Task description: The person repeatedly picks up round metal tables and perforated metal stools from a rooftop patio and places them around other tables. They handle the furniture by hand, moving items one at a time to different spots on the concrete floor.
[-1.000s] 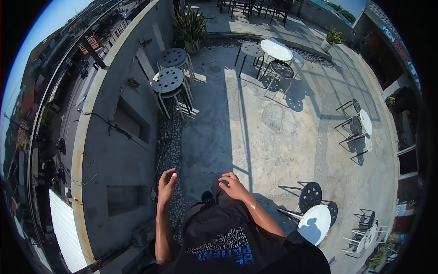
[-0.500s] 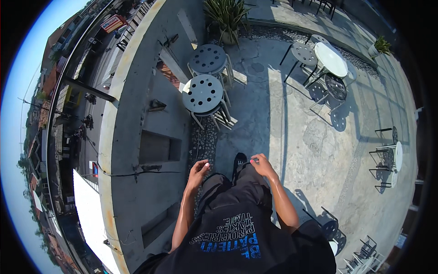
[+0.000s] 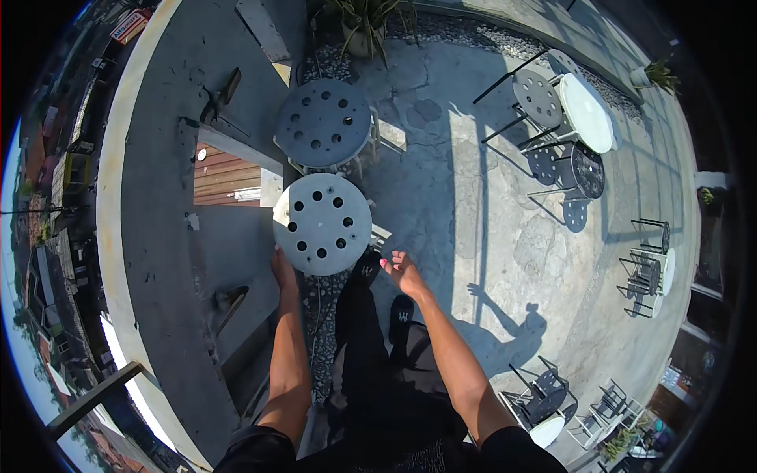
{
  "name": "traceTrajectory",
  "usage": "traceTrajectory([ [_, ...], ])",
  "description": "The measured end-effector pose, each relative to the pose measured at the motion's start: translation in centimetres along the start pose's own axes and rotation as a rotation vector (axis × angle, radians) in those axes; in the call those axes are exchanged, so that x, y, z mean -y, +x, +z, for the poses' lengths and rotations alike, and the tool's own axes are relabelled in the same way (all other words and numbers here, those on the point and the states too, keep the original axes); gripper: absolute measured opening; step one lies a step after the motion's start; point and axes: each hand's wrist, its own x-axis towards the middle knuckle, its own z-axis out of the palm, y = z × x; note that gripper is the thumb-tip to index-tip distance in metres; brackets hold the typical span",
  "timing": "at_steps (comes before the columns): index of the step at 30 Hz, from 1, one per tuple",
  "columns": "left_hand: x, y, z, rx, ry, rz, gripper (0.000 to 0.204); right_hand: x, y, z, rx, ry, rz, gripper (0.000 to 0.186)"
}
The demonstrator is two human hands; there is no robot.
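A light grey round stool point(image 3: 322, 225), its seat pierced by a ring of several holes, stands right ahead of me by the wall. My left hand point(image 3: 285, 272) is at the near left rim of that seat, fingers stretched forward; whether it touches the rim I cannot tell. Off the seat's right side, my right hand point(image 3: 404, 275) hovers with fingers apart and nothing in them. Behind the near stool is a darker grey round stool point(image 3: 323, 122) with the same holes, and the pale legs of both are partly hidden under the seats.
A concrete wall point(image 3: 169, 142) with openings runs along my left, a street beyond it. A potted plant point(image 3: 364, 35) stands behind the stools. A white table point(image 3: 585, 114) with stools is at far right, another white table point(image 3: 669, 272) with chairs further right. Pebbles point(image 3: 322, 315) edge the wall.
I have moved forward to the stools, which now appear larger and closer. Both hands have reached forward and spread apart, the left to the near seat's left edge, the right to its right side.
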Motion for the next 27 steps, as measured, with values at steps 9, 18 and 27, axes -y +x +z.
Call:
traceTrajectory([
  [9,3.5,13.0,-0.5,0.218,-0.052,-0.359,0.075,1.6,13.7,5.3,-0.02,0.09,0.196,0.086],
  [18,3.8,15.0,-1.7,0.638,-0.409,-0.502,0.062,0.1,15.4,6.1,-0.034,0.306,0.107,0.081],
  [27,3.0,12.3,-0.4,0.659,-0.284,-0.402,0.06,-1.6,15.6,4.9,-0.035,0.294,0.076,0.083],
])
